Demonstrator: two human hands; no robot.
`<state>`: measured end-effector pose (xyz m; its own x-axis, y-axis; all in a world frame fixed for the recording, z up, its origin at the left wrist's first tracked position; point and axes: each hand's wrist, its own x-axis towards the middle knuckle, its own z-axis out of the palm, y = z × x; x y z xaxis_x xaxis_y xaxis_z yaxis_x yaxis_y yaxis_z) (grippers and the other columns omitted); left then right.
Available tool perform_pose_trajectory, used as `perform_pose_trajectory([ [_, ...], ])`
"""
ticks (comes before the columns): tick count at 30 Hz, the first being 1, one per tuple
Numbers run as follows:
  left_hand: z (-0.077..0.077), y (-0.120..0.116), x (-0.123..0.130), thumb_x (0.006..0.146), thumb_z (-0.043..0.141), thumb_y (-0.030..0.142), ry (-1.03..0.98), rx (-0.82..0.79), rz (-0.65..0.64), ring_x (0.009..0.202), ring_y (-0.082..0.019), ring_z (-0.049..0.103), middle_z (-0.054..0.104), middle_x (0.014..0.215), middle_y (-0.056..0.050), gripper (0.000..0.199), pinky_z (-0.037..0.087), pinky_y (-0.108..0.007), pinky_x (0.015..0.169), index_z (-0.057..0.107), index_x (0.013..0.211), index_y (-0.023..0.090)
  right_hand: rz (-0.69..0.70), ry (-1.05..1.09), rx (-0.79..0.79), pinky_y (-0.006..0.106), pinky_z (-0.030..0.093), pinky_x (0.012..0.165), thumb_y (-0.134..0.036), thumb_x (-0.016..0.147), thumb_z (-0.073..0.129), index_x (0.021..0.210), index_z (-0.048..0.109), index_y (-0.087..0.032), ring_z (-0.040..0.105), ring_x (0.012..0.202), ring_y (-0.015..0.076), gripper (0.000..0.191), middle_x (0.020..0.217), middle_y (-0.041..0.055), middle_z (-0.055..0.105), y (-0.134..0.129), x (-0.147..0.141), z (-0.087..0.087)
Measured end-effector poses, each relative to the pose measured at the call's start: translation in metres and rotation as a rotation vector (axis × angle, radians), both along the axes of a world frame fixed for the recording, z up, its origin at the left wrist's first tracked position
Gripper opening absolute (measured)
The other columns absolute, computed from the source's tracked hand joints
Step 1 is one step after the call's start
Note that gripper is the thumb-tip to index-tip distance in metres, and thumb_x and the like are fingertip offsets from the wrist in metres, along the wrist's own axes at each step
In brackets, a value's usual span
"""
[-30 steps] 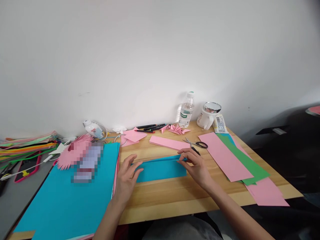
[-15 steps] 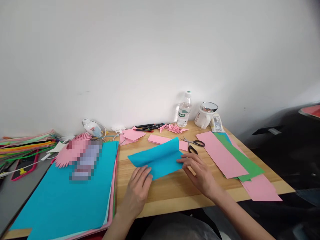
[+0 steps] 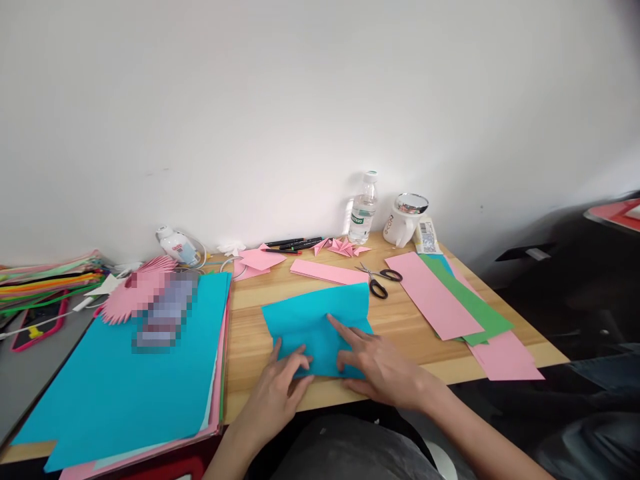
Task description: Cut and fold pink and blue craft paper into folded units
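Observation:
A sheet of blue paper (image 3: 320, 307) with a crease across it lies on the wooden table in front of me, its far part raised a little. My left hand (image 3: 275, 393) rests at the sheet's near left corner, fingers apart. On the right part of the sheet is my right hand (image 3: 385, 367), its index finger stretched out to the crease and the other fingers bent and apart. Neither hand grips the paper. Just beyond the sheet lie scissors (image 3: 379, 280) with black handles and a pink paper strip (image 3: 325, 271).
Left stands a stack of coloured paper (image 3: 145, 393) with a pink pleated paper piece (image 3: 137, 290) on it. Pink (image 3: 435, 300) and green paper strips (image 3: 480, 317) lie right. A water bottle (image 3: 363, 210), a lidded mug (image 3: 403, 223) and pens (image 3: 300, 245) line the wall.
The blue sheet has turned nearly square to me and come closer to the table's front edge. My right hand has moved from its right edge onto its surface. The view has shifted slightly.

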<state>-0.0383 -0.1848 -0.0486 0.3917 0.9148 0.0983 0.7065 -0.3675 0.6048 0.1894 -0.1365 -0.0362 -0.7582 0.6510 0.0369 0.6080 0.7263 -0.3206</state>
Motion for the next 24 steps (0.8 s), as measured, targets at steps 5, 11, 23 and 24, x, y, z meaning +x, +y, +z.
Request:
perform_pose_trajectory([
  [5,-0.01,0.012,-0.001,0.082,0.055,0.032,-0.156,0.098,0.342,0.083,-0.023,0.065,0.069,0.089,-0.006,0.018,0.051,-0.034,0.072,0.059,0.097,0.022,0.006,0.046,-0.111,0.036,0.047,0.08,-0.033,0.084,0.056,0.075,0.067,-0.023,0.057,0.107,0.0281,0.017,0.123,0.0081,0.058,0.03,-0.003,0.006],
  [11,-0.024,0.004,0.01,0.084,0.047,0.007,0.286,0.678,0.143,0.125,-0.03,0.04,0.055,0.126,-0.015,0.038,0.024,-0.057,0.103,0.051,0.121,0.015,-0.075,-0.019,-0.105,0.031,0.047,0.067,-0.032,0.084,0.056,0.076,0.067,-0.021,0.066,0.076,0.0193,0.017,0.123,0.0063,0.055,0.051,-0.012,0.001],
  [23,-0.048,-0.001,0.021,0.086,0.038,0.007,0.56,0.571,0.026,0.129,-0.033,0.031,0.042,0.138,-0.013,0.051,0.031,-0.057,0.099,0.035,0.136,0.015,-0.206,0.17,0.346,0.038,0.05,0.08,-0.019,0.089,0.048,0.097,0.062,-0.021,0.055,0.107,0.026,0.017,0.113,0.0094,0.062,0.024,-0.022,-0.029],
  [24,-0.048,-0.002,0.02,0.085,0.037,0.005,0.568,0.564,0.021,0.129,-0.034,0.032,0.041,0.139,-0.013,0.053,0.031,-0.057,0.098,0.034,0.137,0.015,-0.188,0.228,0.396,0.041,0.046,0.089,-0.018,0.09,0.046,0.099,0.062,-0.021,0.051,0.114,0.0251,0.019,0.115,0.008,0.062,0.016,-0.02,-0.034],
])
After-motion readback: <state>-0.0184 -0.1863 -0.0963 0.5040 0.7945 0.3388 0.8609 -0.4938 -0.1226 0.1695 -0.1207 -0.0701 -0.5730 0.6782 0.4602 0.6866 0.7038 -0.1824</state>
